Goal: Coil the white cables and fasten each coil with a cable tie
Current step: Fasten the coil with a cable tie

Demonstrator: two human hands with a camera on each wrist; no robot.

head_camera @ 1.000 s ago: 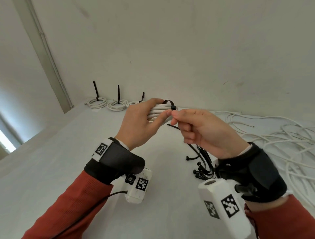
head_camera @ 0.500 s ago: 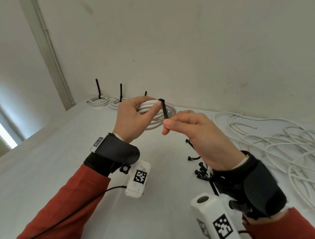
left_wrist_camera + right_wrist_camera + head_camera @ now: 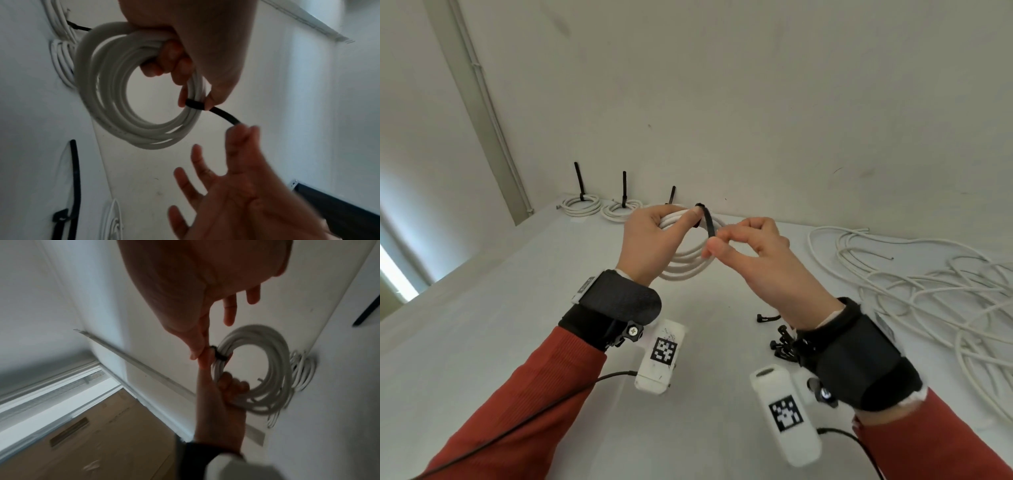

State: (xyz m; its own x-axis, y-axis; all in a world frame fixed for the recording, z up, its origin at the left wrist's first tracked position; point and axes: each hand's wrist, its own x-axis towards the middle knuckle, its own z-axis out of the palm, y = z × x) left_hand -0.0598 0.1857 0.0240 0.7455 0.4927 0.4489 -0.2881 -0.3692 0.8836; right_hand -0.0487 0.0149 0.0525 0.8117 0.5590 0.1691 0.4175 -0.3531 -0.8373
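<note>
Your left hand (image 3: 650, 240) is raised mid-scene, its fingers curled round the white cable coil (image 3: 688, 265) and its thumb laid along the top against the black cable tie (image 3: 709, 224). Your right hand (image 3: 753, 253), just to its right, pinches the tie's tail between thumb and forefinger, with the other fingers fanned loosely. Both red-sleeved forearms angle inward from the near corners.
</note>
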